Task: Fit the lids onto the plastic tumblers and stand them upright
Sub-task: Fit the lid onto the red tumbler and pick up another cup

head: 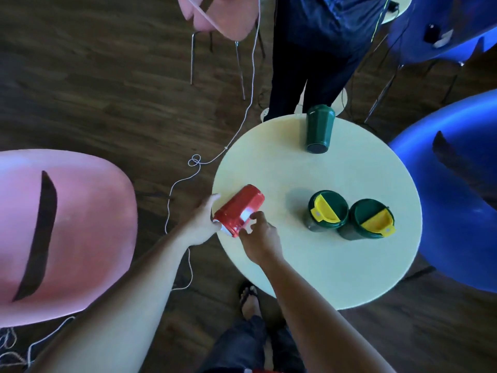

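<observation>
while the left hand [200, 220] grips the tilted red tumbler [238, 210] over the counter [309, 265] edge, the right hand [259, 238] pinches its lid end, two lidded green tumblers [326, 210] standing nearby.

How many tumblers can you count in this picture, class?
4. Two lidded green tumblers stand together at the table's right; one green tumbler lies on its side at the far edge; a red tumbler is held tilted in both hands.

Glossy red plastic tumbler [239, 210]; smooth matt cream round tabletop [336, 267]; dark wood-grain plank floor [102, 84]; shiny blue moulded plastic chair [462, 200].
</observation>
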`<state>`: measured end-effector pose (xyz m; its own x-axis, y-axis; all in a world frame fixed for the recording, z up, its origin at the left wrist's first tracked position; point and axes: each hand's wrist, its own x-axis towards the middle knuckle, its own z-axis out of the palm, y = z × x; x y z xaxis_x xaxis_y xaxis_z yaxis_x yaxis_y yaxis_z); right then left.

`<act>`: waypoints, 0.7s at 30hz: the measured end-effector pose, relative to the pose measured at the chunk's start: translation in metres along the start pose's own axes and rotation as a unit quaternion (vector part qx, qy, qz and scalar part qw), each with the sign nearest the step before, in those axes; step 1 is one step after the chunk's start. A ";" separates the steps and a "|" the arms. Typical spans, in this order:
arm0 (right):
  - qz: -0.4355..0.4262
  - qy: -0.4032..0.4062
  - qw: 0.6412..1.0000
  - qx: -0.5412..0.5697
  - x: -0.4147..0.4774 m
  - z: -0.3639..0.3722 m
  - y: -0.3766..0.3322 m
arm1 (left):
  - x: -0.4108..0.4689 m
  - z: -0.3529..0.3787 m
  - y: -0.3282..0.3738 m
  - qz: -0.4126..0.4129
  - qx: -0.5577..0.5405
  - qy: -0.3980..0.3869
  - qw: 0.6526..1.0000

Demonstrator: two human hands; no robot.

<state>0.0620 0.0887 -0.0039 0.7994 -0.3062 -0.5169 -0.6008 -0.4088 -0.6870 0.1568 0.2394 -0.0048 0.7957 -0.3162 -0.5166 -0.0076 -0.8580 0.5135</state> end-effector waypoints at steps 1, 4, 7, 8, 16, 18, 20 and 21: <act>0.017 -0.005 1.000 -0.003 0.001 0.009 0.002 | 0.002 0.003 -0.008 0.002 -0.001 -0.020 1.000; 0.037 0.000 0.999 -0.010 0.004 0.028 0.005 | 0.007 0.013 -0.024 0.011 0.000 -0.036 0.999; 0.031 0.020 0.999 0.017 0.008 0.038 0.006 | 0.011 0.021 -0.029 0.034 -0.039 -0.032 0.998; 0.029 0.028 0.999 0.021 0.009 0.039 0.006 | 0.012 0.023 -0.031 0.038 -0.058 -0.026 0.997; -0.028 0.137 0.989 0.047 0.018 0.007 -0.012 | 0.019 -0.008 0.004 0.081 -0.116 0.043 0.989; -0.035 0.149 0.987 0.056 0.022 -0.013 -0.023 | 0.025 -0.020 0.021 0.106 -0.131 0.045 0.985; -0.042 0.158 0.985 0.057 0.027 -0.034 -0.032 | 0.032 -0.029 0.044 0.127 -0.151 0.031 0.980; -0.043 0.165 0.984 0.060 0.030 -0.046 -0.035 | 0.036 -0.034 0.056 0.134 -0.172 0.015 0.976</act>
<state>0.1066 0.0542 0.0282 0.7928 -0.5444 -0.2740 -0.5105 -0.3474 -0.7866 0.2059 0.1933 0.0288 0.8100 -0.4949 -0.3146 -0.0183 -0.5576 0.8299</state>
